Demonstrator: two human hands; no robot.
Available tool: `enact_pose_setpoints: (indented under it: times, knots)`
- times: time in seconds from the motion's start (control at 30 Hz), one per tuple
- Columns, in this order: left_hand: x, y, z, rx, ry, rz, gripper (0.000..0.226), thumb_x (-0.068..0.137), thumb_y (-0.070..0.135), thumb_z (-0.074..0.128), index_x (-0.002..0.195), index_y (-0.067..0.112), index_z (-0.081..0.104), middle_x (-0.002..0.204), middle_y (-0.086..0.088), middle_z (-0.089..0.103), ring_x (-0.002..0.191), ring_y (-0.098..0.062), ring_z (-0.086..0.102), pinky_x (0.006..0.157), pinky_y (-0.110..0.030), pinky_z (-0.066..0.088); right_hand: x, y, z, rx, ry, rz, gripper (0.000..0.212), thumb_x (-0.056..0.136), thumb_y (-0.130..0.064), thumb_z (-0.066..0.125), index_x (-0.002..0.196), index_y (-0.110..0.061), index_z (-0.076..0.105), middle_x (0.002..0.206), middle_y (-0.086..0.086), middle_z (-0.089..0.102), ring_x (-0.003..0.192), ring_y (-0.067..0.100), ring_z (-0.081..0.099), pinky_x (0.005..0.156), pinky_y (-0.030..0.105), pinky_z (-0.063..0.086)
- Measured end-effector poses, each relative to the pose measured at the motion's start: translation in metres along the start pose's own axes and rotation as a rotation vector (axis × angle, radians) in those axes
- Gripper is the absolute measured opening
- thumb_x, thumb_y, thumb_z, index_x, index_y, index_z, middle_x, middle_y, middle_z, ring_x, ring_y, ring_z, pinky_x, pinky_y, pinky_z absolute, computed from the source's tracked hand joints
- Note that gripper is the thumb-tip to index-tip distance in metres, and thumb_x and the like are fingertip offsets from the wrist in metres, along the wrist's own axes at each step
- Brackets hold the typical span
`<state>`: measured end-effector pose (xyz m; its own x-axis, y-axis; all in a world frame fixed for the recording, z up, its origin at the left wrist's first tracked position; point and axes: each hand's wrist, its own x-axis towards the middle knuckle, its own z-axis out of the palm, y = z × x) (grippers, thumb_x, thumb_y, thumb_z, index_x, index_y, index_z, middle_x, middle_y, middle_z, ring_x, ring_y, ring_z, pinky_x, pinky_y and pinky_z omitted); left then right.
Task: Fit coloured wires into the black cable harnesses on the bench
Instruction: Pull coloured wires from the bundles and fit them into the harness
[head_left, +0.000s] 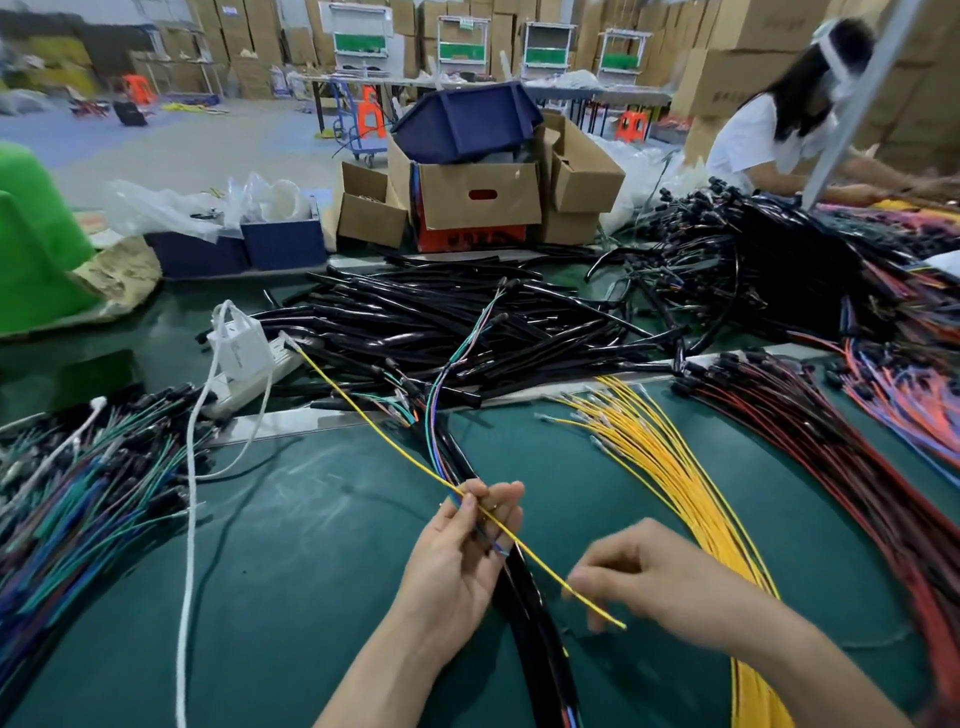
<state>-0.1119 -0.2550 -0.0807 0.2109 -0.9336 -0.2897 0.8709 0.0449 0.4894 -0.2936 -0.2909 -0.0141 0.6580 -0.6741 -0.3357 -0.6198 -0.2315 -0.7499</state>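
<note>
Yellow wire (395, 447): pinched between thumb and fingers of left hand (457, 551), low over bench (311, 571), slanting across black harness (530, 613). Right hand (660, 587) at its tail, blurred, grip impossible to call. Yellow bundle (675, 467) just beside.

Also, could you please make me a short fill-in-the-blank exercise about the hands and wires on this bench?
1. The single wire pinched by the left hand and the right hand is ____ in colour.
2. The left hand also holds a ____ harness under that wire.
3. The bundle of yellow wires lies on the bench mat, on the person's ____ side.

Missing words: yellow; black; right.
</note>
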Motion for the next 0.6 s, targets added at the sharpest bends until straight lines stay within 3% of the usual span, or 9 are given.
enact_pose_setpoints:
  times: [0.17, 0.23, 0.37, 0.5, 0.6]
  knots:
    - [-0.002, -0.002, 0.001, 0.042, -0.026, -0.032, 0.024, 0.097, 0.009, 0.038, 0.085, 0.008, 0.058, 0.085, -0.015, 0.073, 0.083, -0.019, 0.072, 0.065, -0.025, 0.058, -0.009, -0.006, 0.002, 0.124, -0.059, -0.013, 0.008, 0.083, -0.024, 0.070, 0.085, -0.019, 0.077, 0.077, 0.000, 0.073, 0.068, 0.005, 0.063, 0.068, 0.016, 0.048]
    - [-0.003, -0.001, 0.001, 0.050, -0.039, -0.037, 0.018, 0.092, 0.009, 0.042, 0.085, 0.008, 0.058, 0.084, -0.015, 0.073, 0.083, -0.019, 0.072, 0.065, -0.026, 0.058, -0.006, -0.009, 0.008, 0.175, -0.068, 0.000, 0.007, 0.083, -0.016, 0.070, 0.084, -0.013, 0.076, 0.074, 0.002, 0.073, 0.064, 0.005, 0.063, 0.063, 0.015, 0.049]
    - [-0.005, -0.002, 0.001, 0.051, -0.077, -0.027, 0.012, 0.081, 0.012, 0.048, 0.086, 0.007, 0.057, 0.083, -0.015, 0.073, 0.084, -0.020, 0.072, 0.066, -0.026, 0.058, -0.001, -0.010, 0.017, 0.258, -0.047, 0.081, 0.016, 0.084, -0.024, 0.069, 0.081, -0.009, 0.074, 0.073, 0.010, 0.071, 0.049, 0.008, 0.045, 0.046, 0.017, 0.034]
    - [-0.005, -0.004, 0.000, 0.060, -0.107, -0.030, 0.016, 0.090, 0.009, 0.043, 0.091, 0.004, 0.058, 0.092, -0.018, 0.072, 0.090, -0.025, 0.071, 0.067, -0.027, 0.058, -0.001, -0.005, 0.023, 0.470, -0.053, 0.080, 0.015, 0.085, -0.014, 0.068, 0.084, 0.001, 0.073, 0.073, 0.012, 0.070, 0.047, 0.008, 0.049, 0.044, 0.018, 0.039]
    - [-0.004, -0.005, -0.001, 0.077, -0.141, -0.049, 0.021, 0.092, 0.009, 0.041, 0.101, 0.001, 0.058, 0.103, -0.021, 0.070, 0.095, -0.028, 0.070, 0.069, -0.029, 0.058, 0.001, -0.003, 0.027, 0.734, 0.049, 0.061, 0.012, 0.084, -0.005, 0.065, 0.088, 0.004, 0.072, 0.071, 0.013, 0.068, 0.052, 0.010, 0.055, 0.047, 0.018, 0.046]
